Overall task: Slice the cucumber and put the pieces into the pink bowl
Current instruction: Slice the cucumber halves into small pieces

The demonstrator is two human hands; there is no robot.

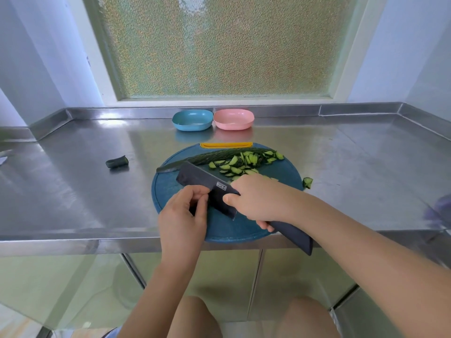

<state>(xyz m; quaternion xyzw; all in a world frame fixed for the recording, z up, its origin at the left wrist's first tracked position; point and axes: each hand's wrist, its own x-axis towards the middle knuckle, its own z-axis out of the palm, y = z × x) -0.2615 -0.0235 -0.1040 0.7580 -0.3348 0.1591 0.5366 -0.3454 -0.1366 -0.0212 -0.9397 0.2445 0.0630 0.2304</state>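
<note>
Two hands hold the knife (202,179): right hand (261,201) grips the handle, left hand (181,215) pinches the blade, tip toward 10 o'clock. Beyond, the cucumber (207,156) lies 8-to-2 on the cutting board (166,191), slices (240,162) beside it; the pink bowl (233,119) sits at 12 o'clock across open counter (341,154).

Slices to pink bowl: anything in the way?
One low thing. The uncut cucumber half lies along the board's far side, between the slices and the pink bowl; past it, bare counter. The blue bowl sits left of the line. The left hand and right hand are on the knife.
</note>
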